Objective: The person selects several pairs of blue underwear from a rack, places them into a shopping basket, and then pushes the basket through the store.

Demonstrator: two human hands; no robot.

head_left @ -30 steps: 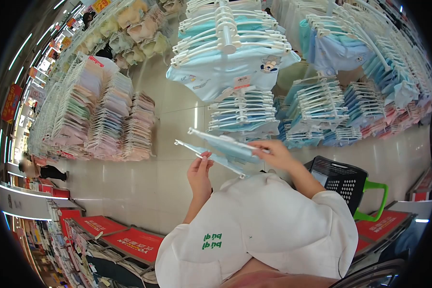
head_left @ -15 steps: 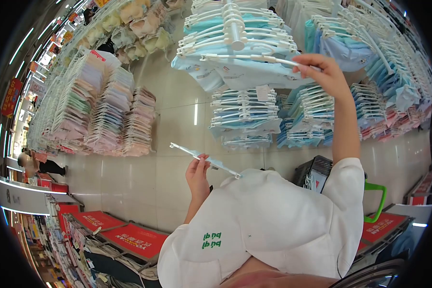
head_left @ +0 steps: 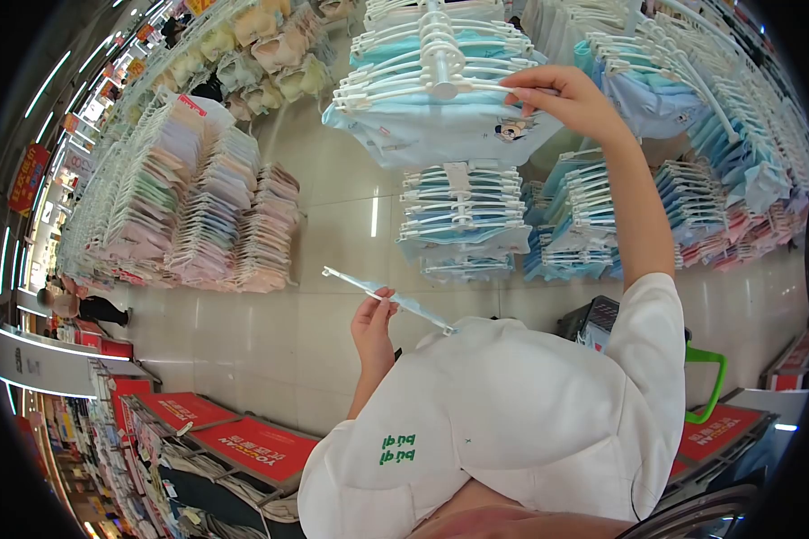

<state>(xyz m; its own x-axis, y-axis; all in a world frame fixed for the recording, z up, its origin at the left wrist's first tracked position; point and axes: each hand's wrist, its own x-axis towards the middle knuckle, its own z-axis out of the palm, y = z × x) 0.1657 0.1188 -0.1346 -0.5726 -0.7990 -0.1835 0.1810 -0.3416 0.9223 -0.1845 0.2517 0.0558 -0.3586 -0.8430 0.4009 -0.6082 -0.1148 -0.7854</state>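
Note:
My left hand (head_left: 374, 331) is closed on the middle of a white clip hanger (head_left: 413, 310) with a light blue garment on it, held low in front of my shirt. My right hand (head_left: 562, 103) reaches up to the display rail (head_left: 440, 76), its fingers pinching the right side of the front white hanger (head_left: 490, 87). Beneath that hanger spread pale blue briefs (head_left: 440, 130) with small prints and a cartoon figure at the right. More white hangers are stacked right behind it on the same rail.
Below the rail hangs another row of blue garments (head_left: 463, 216). Racks of pastel underwear (head_left: 202, 198) stand on the left, blue and pink ones on the right. A dark basket (head_left: 593, 319) with a green handle (head_left: 721, 382) is by my right side. Another person (head_left: 85, 307) is far left.
My right hand has moved left and farther up, bringing the front hanger from a slant out in front to level against the others on the rail. My left hand stays nearly still.

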